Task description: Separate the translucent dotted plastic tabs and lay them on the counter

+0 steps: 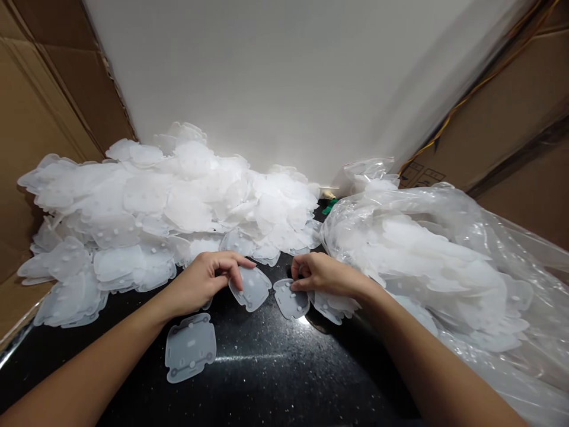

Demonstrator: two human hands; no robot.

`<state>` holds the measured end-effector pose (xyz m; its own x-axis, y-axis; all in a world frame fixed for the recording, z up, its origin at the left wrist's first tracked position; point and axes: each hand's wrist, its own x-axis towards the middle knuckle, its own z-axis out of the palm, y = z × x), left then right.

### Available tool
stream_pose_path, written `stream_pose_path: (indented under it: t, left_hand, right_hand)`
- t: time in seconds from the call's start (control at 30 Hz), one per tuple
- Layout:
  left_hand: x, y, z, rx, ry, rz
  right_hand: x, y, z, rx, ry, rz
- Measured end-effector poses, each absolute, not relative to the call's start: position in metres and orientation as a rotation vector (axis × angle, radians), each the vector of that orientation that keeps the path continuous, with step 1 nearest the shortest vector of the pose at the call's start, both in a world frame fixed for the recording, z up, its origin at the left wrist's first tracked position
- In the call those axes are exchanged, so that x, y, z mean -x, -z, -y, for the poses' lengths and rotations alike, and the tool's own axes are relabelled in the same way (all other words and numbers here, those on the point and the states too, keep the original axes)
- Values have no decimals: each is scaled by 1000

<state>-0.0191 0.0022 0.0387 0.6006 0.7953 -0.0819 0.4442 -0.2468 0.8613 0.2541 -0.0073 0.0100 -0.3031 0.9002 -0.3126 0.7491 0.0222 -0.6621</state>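
At the middle of the head view my left hand (pixel 217 273) has its fingers closed on the left edge of a thin translucent plastic pad (pixel 254 290) with rounded corners and small raised dots. My right hand (pixel 320 274) pinches the upper edge of a similar frosted pad (pixel 291 301) between thumb and bent fingers. More overlapping pads (pixel 333 306) lie under and beside the right hand. A single pad (pixel 191 347) rests flat on the dark table, nearer to me and below my left hand.
A large heap of pads (pixel 178 190) spreads along the white wall (pixel 275 77). To the right, a clear plastic bag (pixel 480 213) holds many more. Cardboard (pixel 40 101) stands on both sides. A small green object (pixel 329 206) lies behind. The speckled black table (pixel 284 379) is shiny.
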Motion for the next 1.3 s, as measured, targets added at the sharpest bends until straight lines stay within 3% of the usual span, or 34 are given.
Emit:
stream_pose_path:
  t: [0.2,0.43,0.6,0.8,1.07,1.3]
  left_hand:
    - [18,-37,-4,-1667,-321,-1028]
    - [19,-31,-7,-1407,-406,-1093]
    - [17,-30,-7,-1400,-416,-1071]
    - [17,-29,-7,-1453,-432,-1053]
    - [20,-30,-8,-1530,-414,-1005]
    - [21,-29,-9,-1474,-418,-1000]
  right_hand:
    - [-256,-15,9,1605,-1223,2044]
    - [-257,-13,9,1569,-1231,1907]
    - [-256,-1,5,1588,-1121,1938]
    - [-252,-2,7,1442,-1245,1792]
    - [-227,-18,25,1354,-837,2375]
    - [-219,-15,27,1324,-605,2556]
